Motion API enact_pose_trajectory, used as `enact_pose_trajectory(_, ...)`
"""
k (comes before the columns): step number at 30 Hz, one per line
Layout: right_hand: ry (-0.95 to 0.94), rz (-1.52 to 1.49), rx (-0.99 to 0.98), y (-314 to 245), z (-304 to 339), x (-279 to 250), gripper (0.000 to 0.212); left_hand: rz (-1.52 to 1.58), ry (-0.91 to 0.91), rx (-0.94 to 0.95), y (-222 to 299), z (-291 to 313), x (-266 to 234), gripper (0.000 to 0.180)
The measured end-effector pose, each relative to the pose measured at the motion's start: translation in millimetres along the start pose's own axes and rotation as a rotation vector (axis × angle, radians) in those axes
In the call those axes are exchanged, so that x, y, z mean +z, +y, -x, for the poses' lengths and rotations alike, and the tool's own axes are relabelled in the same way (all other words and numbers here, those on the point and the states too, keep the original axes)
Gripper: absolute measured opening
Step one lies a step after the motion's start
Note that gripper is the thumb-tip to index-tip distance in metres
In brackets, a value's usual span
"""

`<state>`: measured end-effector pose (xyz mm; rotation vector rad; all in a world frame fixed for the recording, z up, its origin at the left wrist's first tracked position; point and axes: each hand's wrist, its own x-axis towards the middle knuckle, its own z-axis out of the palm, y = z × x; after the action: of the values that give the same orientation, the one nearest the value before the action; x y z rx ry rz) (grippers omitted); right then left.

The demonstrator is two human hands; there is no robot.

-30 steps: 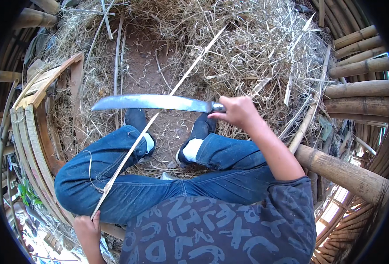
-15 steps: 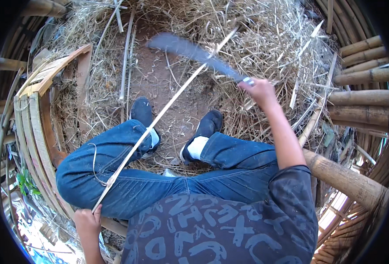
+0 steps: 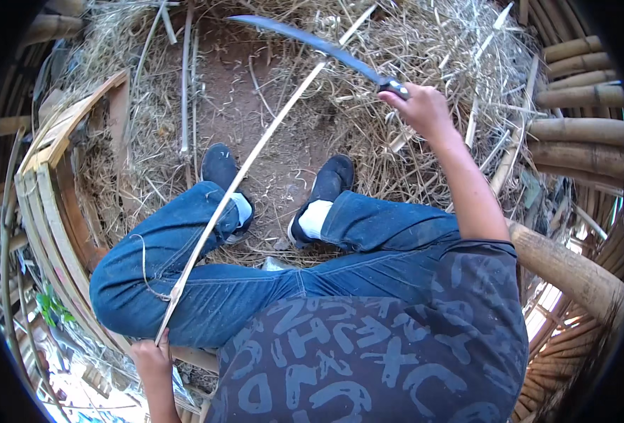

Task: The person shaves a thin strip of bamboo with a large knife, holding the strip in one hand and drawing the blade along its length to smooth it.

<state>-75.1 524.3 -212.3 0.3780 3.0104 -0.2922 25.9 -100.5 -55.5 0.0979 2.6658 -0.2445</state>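
Note:
My left hand (image 3: pixel 151 354) is closed on the near end of a long, pale bamboo strip (image 3: pixel 250 159). The strip slants up across my left thigh and between my feet, and its far end reaches toward the straw at the top. In my right hand (image 3: pixel 423 109) is the dark handle of a machete (image 3: pixel 305 41), fingers wrapped around it. Its long curved blade points to the left and crosses the strip near the far end. Whether blade and strip touch there I cannot tell. A thin peeled fibre (image 3: pixel 144 271) hangs from the strip over my thigh.
Straw and shavings (image 3: pixel 410 63) are heaped ahead and to the right, around bare soil (image 3: pixel 238 106). On the left stands a wooden slatted crate (image 3: pixel 54 218). A thick bamboo pole (image 3: pixel 566 268) runs beside my right hip. Bamboo rails (image 3: pixel 580 130) line the right side.
The machete has moved up slightly with my right hand, its blade now turned more edge-on. The whole view has shifted a little. My left hand still grips the strip.

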Motion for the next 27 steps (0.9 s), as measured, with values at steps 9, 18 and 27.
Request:
enact_pose_trajectory(9,0.040,0.274,0.174,82.9,4.0,-38.3,0.064,0.035,0.044,0.078,2.6,-4.0,0.1,0.060)
enact_pose_trajectory(18,-0.032,0.095,0.324,64.5,10.5,-54.5,0.069,0.056,0.110,0.068,-6.4,-3.5,6.0,0.057)
enact_pose_trajectory(27,0.051,0.245,0.261,61.6,23.0,-112.3,0.066,0.032,0.269,0.148,-17.1,-0.8,19.2,0.059)
